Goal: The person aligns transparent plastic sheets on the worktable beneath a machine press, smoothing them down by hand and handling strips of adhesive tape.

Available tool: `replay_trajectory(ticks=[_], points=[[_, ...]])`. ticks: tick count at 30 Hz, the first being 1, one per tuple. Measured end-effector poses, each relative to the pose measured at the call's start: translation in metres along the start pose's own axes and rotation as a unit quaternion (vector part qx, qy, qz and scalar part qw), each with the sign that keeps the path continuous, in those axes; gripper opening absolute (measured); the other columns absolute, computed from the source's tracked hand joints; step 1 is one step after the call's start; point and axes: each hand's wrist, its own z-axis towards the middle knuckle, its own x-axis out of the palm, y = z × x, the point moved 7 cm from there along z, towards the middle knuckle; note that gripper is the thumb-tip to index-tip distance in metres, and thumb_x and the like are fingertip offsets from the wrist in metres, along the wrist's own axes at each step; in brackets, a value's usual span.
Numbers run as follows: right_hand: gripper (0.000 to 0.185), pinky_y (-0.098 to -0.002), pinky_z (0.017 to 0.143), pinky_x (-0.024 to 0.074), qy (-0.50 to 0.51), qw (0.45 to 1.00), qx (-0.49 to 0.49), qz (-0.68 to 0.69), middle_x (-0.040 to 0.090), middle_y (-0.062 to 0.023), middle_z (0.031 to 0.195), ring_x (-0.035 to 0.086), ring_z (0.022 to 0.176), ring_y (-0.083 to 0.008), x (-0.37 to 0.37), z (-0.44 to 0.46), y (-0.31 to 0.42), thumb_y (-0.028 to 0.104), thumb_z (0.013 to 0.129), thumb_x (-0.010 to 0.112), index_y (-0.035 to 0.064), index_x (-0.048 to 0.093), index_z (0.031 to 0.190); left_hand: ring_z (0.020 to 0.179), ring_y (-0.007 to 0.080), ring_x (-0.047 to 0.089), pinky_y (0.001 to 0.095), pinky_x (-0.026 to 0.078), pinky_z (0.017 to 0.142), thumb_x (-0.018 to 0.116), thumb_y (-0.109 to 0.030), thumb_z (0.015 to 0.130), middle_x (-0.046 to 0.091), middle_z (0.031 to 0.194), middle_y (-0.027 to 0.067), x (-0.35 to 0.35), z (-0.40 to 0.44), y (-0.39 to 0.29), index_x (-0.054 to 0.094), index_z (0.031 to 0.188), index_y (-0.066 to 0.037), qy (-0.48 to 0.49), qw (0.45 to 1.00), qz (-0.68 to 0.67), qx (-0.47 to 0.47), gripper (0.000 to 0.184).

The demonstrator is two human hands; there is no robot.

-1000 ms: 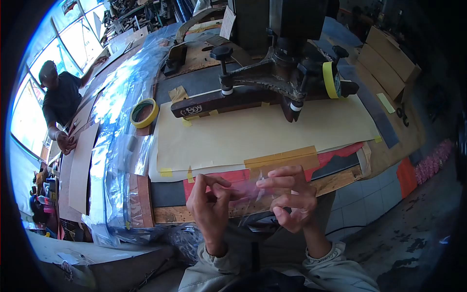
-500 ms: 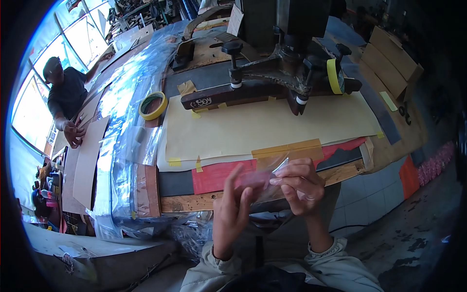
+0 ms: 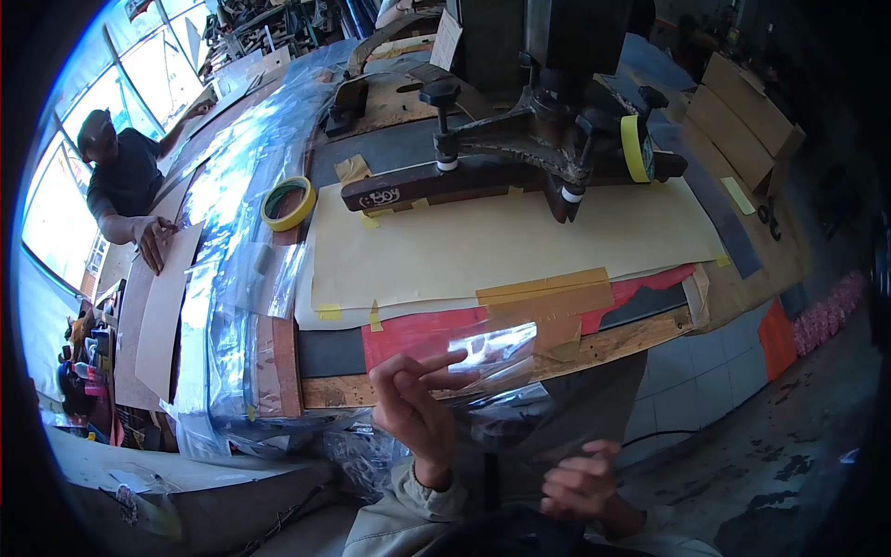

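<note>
1. While the left hand holds clear plastic among its fingers, the plastic extends rightward, in front of the table's wooden edge and red sheet.
2. Right hand: fingers curled, lower and apart from the plastic; whether they grip anything cannot be told.
3. Beyond lies cream paper, with a dark bar along its far edge.

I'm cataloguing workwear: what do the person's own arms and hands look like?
The left hand and right hand are ungloved. The left sleeve is long and pale greyish, with a gathered cuff; the right sleeve is shadowed, but looks similarly pale.
</note>
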Motion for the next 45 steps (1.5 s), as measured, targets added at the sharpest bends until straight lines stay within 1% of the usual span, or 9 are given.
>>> replay_trajectory(ticks=[5, 8, 11, 15, 25, 32, 35, 40, 45], points=[[0.037, -0.0473, 0.092, 0.0395, -0.293, 0.926, 0.202, 0.124, 0.063, -0.0157, 0.091, 0.058, 0.089, -0.0311, -0.037, 0.051, -0.048, 0.044, 0.084, 0.060, 0.0073, 0.061, 0.091, 0.062, 0.0303, 0.069, 0.0332, 0.054, 0.050, 0.031, -0.032, 0.103, 0.066, 0.078, 0.0276, -0.009, -0.020, -0.019, 0.042, 0.098, 0.002, 0.001, 0.989, -0.101, 0.104, 0.035], [0.043, -0.0494, 0.100, 0.0353, -0.236, 0.921, 0.203, 0.235, 0.063, -0.0173, 0.105, 0.059, 0.101, -0.0340, -0.016, 0.095, -0.037, 0.042, 0.083, 0.065, 0.0059, 0.059, 0.106, 0.062, 0.0357, 0.068, 0.0378, 0.056, 0.050, 0.032, -0.043, 0.101, 0.063, 0.076, 0.0337, -0.009, -0.029, -0.024, 0.043, 0.100, 0.002, 0.052, 0.978, -0.141, 0.142, 0.047], [0.049, -0.0509, 0.106, 0.0302, 0.048, 0.937, 0.158, 0.308, 0.063, -0.0151, 0.116, 0.059, 0.111, -0.0317, 0.006, 0.095, -0.029, 0.037, 0.080, 0.071, 0.0050, 0.058, 0.114, 0.060, 0.0358, 0.067, 0.0413, 0.057, 0.051, 0.030, -0.047, 0.100, 0.062, 0.078, 0.0358, -0.011, -0.031, -0.020, 0.041, 0.099, 0.002, 0.035, 0.978, -0.173, 0.109, 0.050], [0.045, -0.0461, 0.097, 0.0436, 0.168, 0.944, 0.092, 0.267, 0.065, -0.0113, 0.113, 0.061, 0.107, -0.0263, 0.024, 0.073, -0.030, 0.026, 0.080, 0.071, 0.0045, 0.058, 0.117, 0.057, 0.0317, 0.066, 0.0424, 0.057, 0.052, 0.031, -0.044, 0.100, 0.063, 0.077, 0.0321, -0.011, -0.025, -0.018, 0.039, 0.098, 0.001, -0.005, 0.962, -0.262, 0.072, 0.046], [0.046, -0.0318, 0.077, 0.0531, -0.001, 0.924, 0.196, 0.329, 0.066, -0.0175, 0.099, 0.067, 0.085, -0.0232, 0.026, 0.063, -0.034, -0.002, 0.090, 0.052, 0.0018, 0.035, 0.132, 0.050, 0.0228, 0.061, 0.0325, 0.055, 0.051, 0.036, -0.025, 0.102, 0.061, 0.071, 0.0188, -0.003, -0.018, -0.019, 0.035, 0.105, -0.001, 0.039, 0.987, -0.147, -0.054, 0.025], [0.054, -0.0221, 0.061, 0.0449, -0.098, 0.903, 0.115, 0.401, 0.056, -0.0202, 0.116, 0.060, 0.076, -0.0135, 0.001, 0.112, -0.048, -0.007, 0.092, 0.043, 0.0065, 0.019, 0.138, 0.118, 0.0401, 0.051, 0.0506, 0.044, 0.098, 0.071, -0.038, 0.081, 0.044, 0.128, 0.0282, 0.017, -0.019, -0.023, 0.002, 0.143, -0.015, 0.139, 0.923, -0.335, -0.128, 0.095], [0.052, -0.0212, 0.061, 0.0447, -0.126, 0.893, 0.130, 0.412, 0.051, -0.0189, 0.119, 0.060, 0.076, -0.0133, 0.004, 0.137, -0.059, -0.007, 0.093, 0.042, 0.0069, 0.017, 0.136, 0.123, 0.0382, 0.047, 0.0504, 0.038, 0.102, 0.068, -0.018, 0.082, 0.042, 0.132, 0.0285, 0.026, -0.029, -0.022, -0.001, 0.142, -0.017, 0.196, 0.867, -0.403, -0.219, 0.091], [0.024, -0.0264, 0.068, 0.0495, -0.103, 0.887, 0.272, 0.357, 0.051, -0.0135, 0.116, 0.062, 0.083, -0.0186, 0.036, 0.143, -0.098, -0.005, 0.090, 0.049, -0.0003, 0.053, 0.113, 0.124, 0.0313, 0.049, 0.0400, 0.041, 0.100, 0.060, -0.009, 0.089, 0.049, 0.132, 0.0245, 0.036, -0.059, 0.001, 0.009, 0.142, -0.007, 0.360, 0.854, -0.282, -0.249, 0.074], [0.027, -0.0375, 0.085, 0.0472, 0.020, 0.972, 0.233, 0.033, 0.052, -0.0156, 0.117, 0.057, 0.098, -0.0309, 0.059, 0.140, -0.109, -0.004, 0.084, 0.052, -0.0017, 0.061, 0.109, 0.110, 0.0205, 0.060, 0.0291, 0.048, 0.090, 0.050, -0.001, 0.094, 0.063, 0.117, 0.0185, 0.016, -0.083, 0.030, 0.023, 0.140, -0.001, 0.337, 0.876, -0.177, -0.296, 0.054]])
